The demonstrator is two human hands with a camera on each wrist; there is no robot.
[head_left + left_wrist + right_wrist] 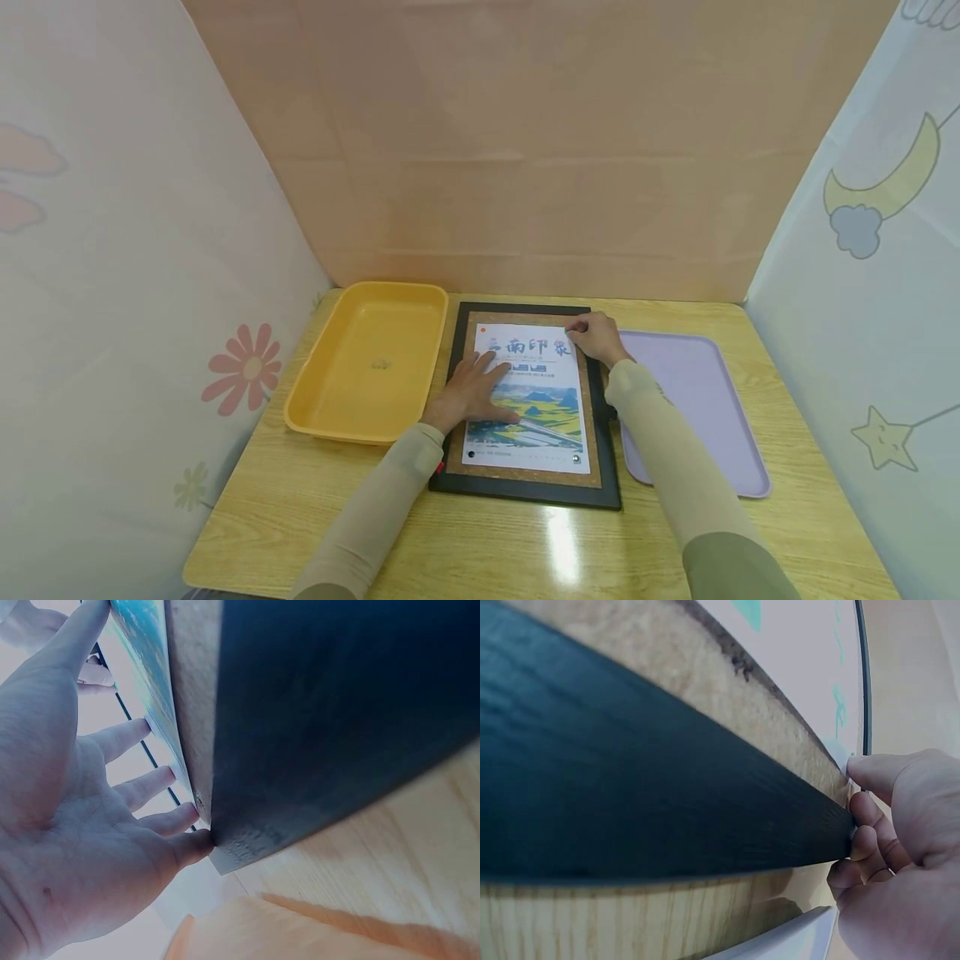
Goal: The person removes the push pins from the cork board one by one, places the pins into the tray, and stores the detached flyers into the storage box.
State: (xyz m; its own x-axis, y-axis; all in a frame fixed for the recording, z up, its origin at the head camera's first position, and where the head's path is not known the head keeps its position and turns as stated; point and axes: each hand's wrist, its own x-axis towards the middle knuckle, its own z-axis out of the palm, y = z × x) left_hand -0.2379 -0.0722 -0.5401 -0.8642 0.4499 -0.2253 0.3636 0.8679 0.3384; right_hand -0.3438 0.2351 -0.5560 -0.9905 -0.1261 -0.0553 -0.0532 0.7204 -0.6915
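Observation:
A black-framed cork board (525,490) lies flat on the wooden table, with a printed landscape poster (536,417) on it. My left hand (472,392) rests open on the poster's left half, fingers spread and straight; the left wrist view shows those fingers (142,787) against the poster's edge (150,667) beside the dark frame (337,712). My right hand (592,335) sits at the poster's top right corner with fingers curled, pinching what looks like a small green pin (567,331). In the right wrist view the fingertips (870,776) meet the paper corner above the frame (592,787).
A yellow tray (360,429) stands just left of the board, with one small item in it. A flat lavender tray (697,400) lies to the right. Small pins show at the poster's other corners. Curtain walls close in three sides; bare table (487,550) lies in front.

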